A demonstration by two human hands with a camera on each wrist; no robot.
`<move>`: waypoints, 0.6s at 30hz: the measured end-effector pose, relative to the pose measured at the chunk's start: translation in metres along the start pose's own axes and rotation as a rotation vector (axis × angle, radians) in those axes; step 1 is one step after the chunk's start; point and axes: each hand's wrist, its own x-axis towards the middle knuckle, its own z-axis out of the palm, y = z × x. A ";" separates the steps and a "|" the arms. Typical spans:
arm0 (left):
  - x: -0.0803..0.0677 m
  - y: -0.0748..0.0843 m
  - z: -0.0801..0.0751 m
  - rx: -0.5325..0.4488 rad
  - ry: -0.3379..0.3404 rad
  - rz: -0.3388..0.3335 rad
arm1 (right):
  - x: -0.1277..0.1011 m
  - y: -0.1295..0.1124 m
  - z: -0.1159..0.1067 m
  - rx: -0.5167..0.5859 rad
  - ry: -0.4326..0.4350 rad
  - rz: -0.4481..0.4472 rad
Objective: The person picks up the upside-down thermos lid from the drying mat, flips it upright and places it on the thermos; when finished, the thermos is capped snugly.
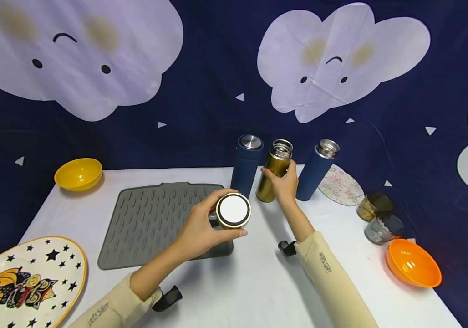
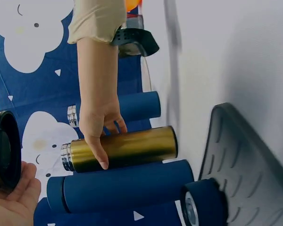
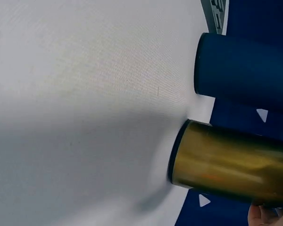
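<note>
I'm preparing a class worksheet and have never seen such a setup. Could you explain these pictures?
There is no machine: a person works bare-handed. One picture comes from a camera on the head, looking forward and down; the others from one on each wrist. The left hand holds a lid; the right hand grips an open gold flask. A closed blue flask and an open blue flask stand beside it. The white table also holds a gray mat, a plate and a yellow bowl.

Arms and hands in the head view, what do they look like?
The left hand and right hand are bare, without gloves. The left sleeve and right sleeve are beige, each with dark "Let's Slim" lettering. Black attachments jut out beside both sleeves.
</note>
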 end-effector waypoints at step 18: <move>0.043 0.008 -0.009 -0.112 -0.007 -0.015 | -0.113 -0.023 -0.041 0.041 -0.211 -0.081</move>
